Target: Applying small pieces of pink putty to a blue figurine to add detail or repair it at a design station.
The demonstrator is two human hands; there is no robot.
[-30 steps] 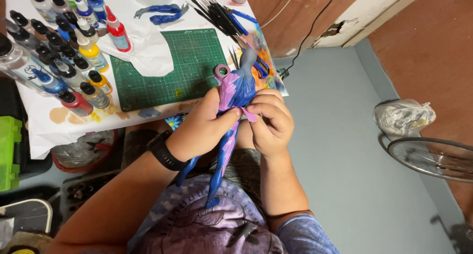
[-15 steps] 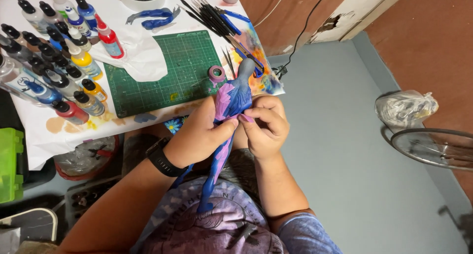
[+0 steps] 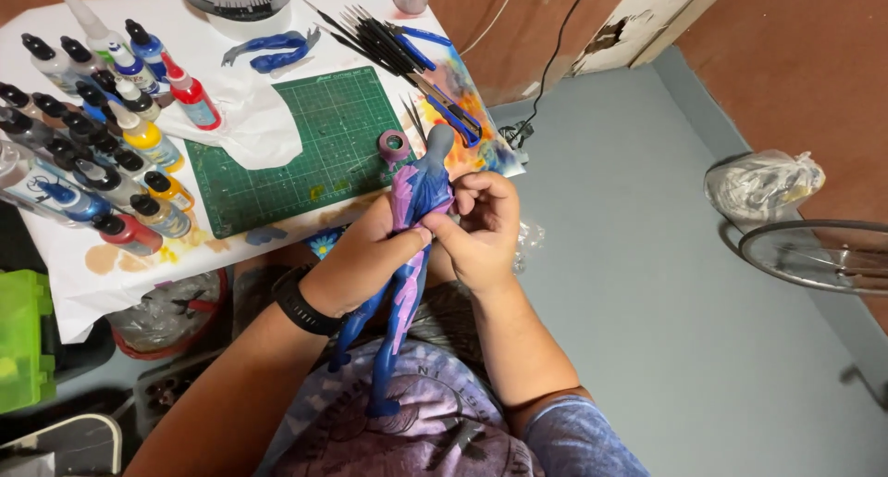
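A tall blue figure [image 3: 418, 192] with purple-pink patches on its torso and legs is held upright in front of me, head toward the table. My left hand [image 3: 363, 260], with a black watch at the wrist, wraps around its waist from the left. On the right, my right hand [image 3: 481, 227] pinches the torso with thumb and fingers. The figure's blue legs hang down over my lap.
A white-covered table [image 3: 231, 246] holds a green cutting mat [image 3: 314, 144], several paint bottles [image 3: 102, 135], a row of brushes [image 3: 388, 42], a small purple tape roll [image 3: 395, 145], blue figure parts [image 3: 273, 51] and crumpled paper [image 3: 245, 121]. A plastic bag [image 3: 763, 183] and wheel rim [image 3: 819, 253] lie right.
The view has shifted slightly, so the table sits lower in the frame. Both hands keep hold of the figure, with the fingers shifting a little on its torso.
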